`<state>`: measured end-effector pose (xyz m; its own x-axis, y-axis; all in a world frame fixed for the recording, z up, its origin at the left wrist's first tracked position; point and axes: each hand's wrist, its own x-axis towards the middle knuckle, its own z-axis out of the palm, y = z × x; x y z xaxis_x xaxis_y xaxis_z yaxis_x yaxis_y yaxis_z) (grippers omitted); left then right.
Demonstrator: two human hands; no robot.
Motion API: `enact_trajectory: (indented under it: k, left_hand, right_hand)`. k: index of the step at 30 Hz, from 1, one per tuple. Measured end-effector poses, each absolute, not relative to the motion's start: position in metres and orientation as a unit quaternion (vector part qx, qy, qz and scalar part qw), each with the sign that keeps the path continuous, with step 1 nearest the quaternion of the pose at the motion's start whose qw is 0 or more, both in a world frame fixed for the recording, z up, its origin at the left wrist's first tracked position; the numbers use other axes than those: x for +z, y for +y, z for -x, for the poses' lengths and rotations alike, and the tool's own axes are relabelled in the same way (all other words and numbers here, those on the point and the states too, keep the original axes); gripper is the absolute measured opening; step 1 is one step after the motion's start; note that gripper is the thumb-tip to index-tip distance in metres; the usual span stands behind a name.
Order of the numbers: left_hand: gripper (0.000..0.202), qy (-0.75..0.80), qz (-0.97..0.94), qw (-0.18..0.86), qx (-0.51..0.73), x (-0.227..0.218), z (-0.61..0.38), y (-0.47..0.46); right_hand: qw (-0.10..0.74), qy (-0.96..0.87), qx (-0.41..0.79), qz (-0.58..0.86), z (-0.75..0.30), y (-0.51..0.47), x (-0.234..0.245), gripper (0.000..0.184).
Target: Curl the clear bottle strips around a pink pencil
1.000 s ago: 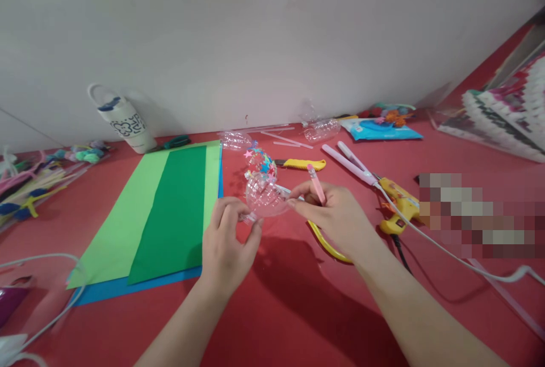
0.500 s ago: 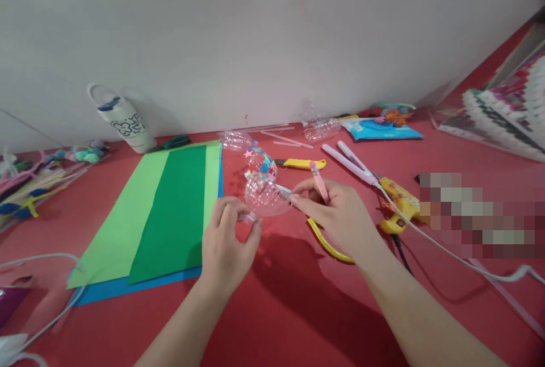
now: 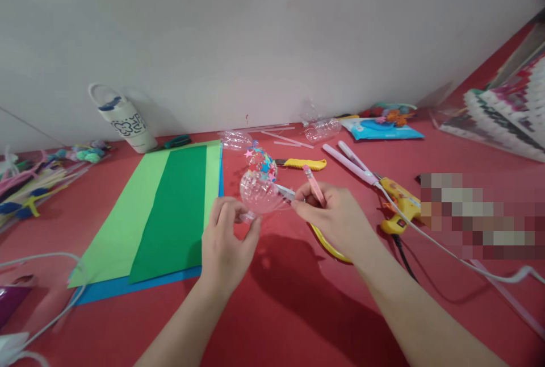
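My left hand (image 3: pixel 225 245) pinches the lower edge of a clear plastic bottle piece (image 3: pixel 259 194), held just above the red table (image 3: pixel 298 299). My right hand (image 3: pixel 336 216) is closed around a pink-handled cutter (image 3: pixel 314 184), its metal tip (image 3: pixel 284 191) touching the right side of the clear piece. Just behind the clear piece stands another clear piece covered with coloured star stickers (image 3: pixel 260 163).
Green and blue paper sheets (image 3: pixel 170 208) lie to the left. A yellow utility knife (image 3: pixel 304 164), a pink hair iron (image 3: pixel 349 162), a yellow glue gun (image 3: pixel 398 205) with its cord, cut bottle parts (image 3: pixel 321 128), a white bottle (image 3: pixel 123 120) and pipe cleaners (image 3: pixel 34 182) surround the hands.
The clear piece has turned and shifted slightly left and up in my left hand. My right hand has brought the cutter tip against its side.
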<state>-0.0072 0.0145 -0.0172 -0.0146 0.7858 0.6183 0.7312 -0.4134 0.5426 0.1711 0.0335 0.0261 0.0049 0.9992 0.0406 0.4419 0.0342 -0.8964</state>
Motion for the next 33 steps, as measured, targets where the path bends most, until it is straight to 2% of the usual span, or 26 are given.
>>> enact_trajectory:
  k: [5,11,21,26,33]
  left_hand:
    - [0.020,0.547,-0.699,0.054,0.458,-0.0191,0.0054,0.0131]
    - [0.019,0.550,-0.704,0.054,0.447,-0.0208,0.0065,0.0127]
    - [0.019,0.545,-0.728,0.009,0.416,-0.0219,0.0064,0.0118]
    - [0.019,0.551,-0.721,0.004,0.421,-0.0207,0.0068,0.0143]
    - [0.017,0.558,-0.704,0.067,0.433,-0.0200,0.0059,0.0138]
  right_hand:
    - [0.413,-0.602,0.328,0.600,-0.1691,0.0333,0.0199,0.009]
    - [0.441,-0.622,0.233,0.604,-0.1715,0.0330,0.0250,0.014]
    - [0.350,-0.674,0.255,0.599,-0.1733,0.0342,0.0211,0.014]
    - [0.348,-0.665,0.275,0.600,-0.1725,0.0346,0.0217,0.007]
    - [0.366,-0.658,0.275,0.598,-0.1722,0.0338,0.0206,0.004]
